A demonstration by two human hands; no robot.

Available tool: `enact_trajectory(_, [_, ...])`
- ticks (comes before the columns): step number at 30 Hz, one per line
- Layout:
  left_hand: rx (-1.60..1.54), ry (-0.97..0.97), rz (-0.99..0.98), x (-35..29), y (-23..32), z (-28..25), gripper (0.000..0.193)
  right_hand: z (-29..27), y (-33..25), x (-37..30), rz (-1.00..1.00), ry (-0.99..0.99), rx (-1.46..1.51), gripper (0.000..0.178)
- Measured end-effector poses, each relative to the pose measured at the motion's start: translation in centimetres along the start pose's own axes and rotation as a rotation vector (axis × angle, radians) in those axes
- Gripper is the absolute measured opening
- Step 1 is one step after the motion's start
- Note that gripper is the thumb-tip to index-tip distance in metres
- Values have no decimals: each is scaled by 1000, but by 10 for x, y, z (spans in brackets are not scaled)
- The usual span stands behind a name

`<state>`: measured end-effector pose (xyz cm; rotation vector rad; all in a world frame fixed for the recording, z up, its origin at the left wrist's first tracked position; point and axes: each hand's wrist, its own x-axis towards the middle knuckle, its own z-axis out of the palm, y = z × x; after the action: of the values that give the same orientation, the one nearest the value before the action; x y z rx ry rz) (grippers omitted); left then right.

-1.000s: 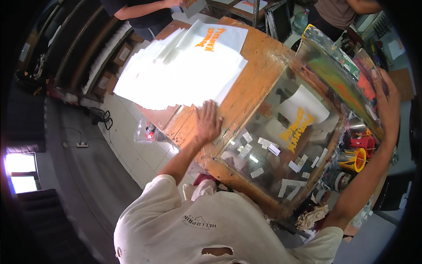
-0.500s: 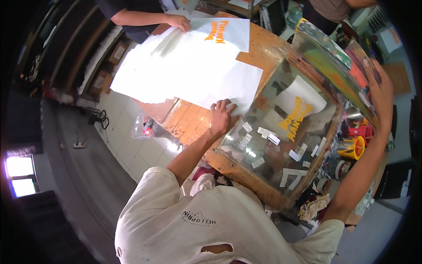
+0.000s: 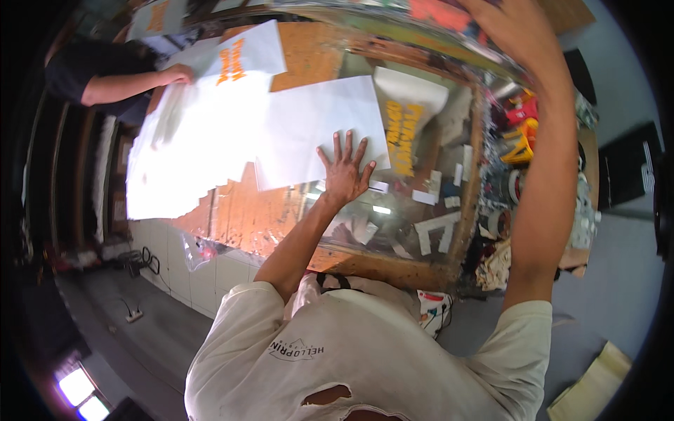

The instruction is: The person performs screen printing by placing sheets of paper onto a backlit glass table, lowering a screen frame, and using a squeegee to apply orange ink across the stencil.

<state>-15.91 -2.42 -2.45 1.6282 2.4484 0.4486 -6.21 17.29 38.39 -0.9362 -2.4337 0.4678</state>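
My left hand (image 3: 344,172) lies flat with spread fingers on a blank white sheet (image 3: 316,133). That sheet overlaps the left part of a glass-topped print table (image 3: 414,228). On the glass, to the right of the sheet, is orange-yellow lettering (image 3: 402,137) beside a pale, curled sheet (image 3: 414,88). At the upper right, my right hand (image 3: 516,35) grips the edge of a raised, paint-stained screen-printing frame (image 3: 421,34); its fingertips are partly cut off by the picture's edge.
Across the table, a co-worker's hand (image 3: 175,74) touches a spread stack of white sheets (image 3: 189,147), near one with orange lettering (image 3: 232,59). Yellow and red containers (image 3: 519,140) crowd the right side by a crumpled cloth (image 3: 493,265). Tape strips (image 3: 439,228) dot the glass.
The blank sheet has shifted right over the glass, with my left hand flattening and spreading on it. My view has turned, so the raised frame and right hand now appear higher.
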Motion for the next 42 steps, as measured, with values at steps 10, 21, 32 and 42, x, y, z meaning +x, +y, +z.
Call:
enact_trajectory(10, [51,-75,296,28,105,48,63,-8,52,27,-292,-133,-58,41])
enact_trajectory(21, [12,-184,397,0,139,40,67,-4,48,43,-575,-143,-814,24])
enact_trajectory(32, [12,-248,485,-6,162,45,77,0,57,37,-535,-95,-685,28])
enact_trajectory(42, [-23,-267,482,-9,175,53,78,2,61,36,-523,-81,-654,34])
